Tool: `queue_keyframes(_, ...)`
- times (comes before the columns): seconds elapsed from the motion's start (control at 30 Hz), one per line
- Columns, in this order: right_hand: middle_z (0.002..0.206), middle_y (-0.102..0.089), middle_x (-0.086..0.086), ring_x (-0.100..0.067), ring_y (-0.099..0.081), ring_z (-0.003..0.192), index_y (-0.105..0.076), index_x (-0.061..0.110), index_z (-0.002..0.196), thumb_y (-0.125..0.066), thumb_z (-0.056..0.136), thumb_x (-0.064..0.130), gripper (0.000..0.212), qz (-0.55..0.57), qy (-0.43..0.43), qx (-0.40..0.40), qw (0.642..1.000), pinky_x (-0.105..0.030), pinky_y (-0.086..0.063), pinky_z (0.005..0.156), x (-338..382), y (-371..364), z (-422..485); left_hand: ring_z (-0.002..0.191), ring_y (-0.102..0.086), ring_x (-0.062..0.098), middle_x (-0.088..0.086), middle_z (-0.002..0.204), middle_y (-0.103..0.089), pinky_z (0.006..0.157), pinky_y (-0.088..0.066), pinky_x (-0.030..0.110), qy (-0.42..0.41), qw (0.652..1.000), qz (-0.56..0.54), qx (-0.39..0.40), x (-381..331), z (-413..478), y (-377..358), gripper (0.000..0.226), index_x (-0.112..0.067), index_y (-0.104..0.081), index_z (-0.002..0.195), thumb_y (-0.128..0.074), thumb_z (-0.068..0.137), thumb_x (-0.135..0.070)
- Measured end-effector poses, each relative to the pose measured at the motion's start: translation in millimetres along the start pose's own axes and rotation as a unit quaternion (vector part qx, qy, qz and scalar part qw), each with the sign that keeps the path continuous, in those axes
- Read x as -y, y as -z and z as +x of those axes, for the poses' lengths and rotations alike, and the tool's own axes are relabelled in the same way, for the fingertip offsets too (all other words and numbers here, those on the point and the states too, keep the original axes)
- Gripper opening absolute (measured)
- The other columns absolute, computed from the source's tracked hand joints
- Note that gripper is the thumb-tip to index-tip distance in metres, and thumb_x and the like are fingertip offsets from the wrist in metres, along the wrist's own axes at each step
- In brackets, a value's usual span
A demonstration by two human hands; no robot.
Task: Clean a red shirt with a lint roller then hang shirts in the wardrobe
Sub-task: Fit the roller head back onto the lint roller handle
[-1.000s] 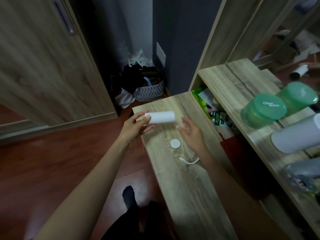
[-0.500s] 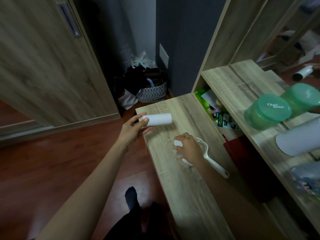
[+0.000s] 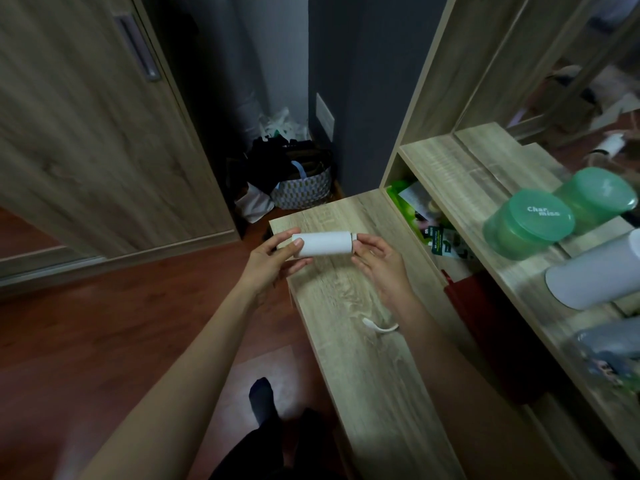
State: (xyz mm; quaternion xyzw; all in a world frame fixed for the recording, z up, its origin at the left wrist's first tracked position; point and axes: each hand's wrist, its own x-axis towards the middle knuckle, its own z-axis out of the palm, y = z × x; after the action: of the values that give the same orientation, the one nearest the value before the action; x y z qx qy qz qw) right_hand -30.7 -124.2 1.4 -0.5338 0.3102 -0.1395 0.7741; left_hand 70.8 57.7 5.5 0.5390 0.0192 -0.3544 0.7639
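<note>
Left hand [image 3: 272,263]: fingers and thumb curled round left end of lint roll [image 3: 323,243]. Roll white, horizontal, held above far end of wooden bench [image 3: 363,358]. Right hand [image 3: 379,263]: thumb and fingertips pinch roll's right end. White curved piece [image 3: 379,327] lies on bench beside right forearm.
</note>
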Motion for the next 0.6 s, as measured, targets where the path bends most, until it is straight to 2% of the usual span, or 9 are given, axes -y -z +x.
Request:
queue_keyframes(0.37,0.104,-0.067,-0.001,-0.015,-0.063,0.104,-0.067,0.013,0.098,-0.068,0.085,0.01,0.013,0.002,0.021,0.008,1.0,-0.025,-0.052,0.089,-0.9,-4.4,-3.4,0.095,-0.07,0.036,0.02,0.128,-0.057,0.082,-0.058,0.03,0.011,1.0,-0.012,-0.001,1.6,-0.7,1.0,0.029,-0.011,-0.066,0.116,-0.067,0.087,-0.013)
queue_keyframes(0.6,0.104,-0.069,-0.001,-0.013,-0.065,0.102,-0.068,0.016,0.096,-0.068,0.085,0.012,0.012,0.009,0.052,-0.025,0.998,-0.02,-0.053,0.08,-3.1,-9.7,-7.0,0.096,-0.07,0.035,0.017,0.12,-0.061,0.085,-0.057,0.032,0.009,1.0,-0.012,-0.016,5.1,-0.3,-4.9,0.038,-0.007,-0.062,0.121,-0.07,0.085,-0.015)
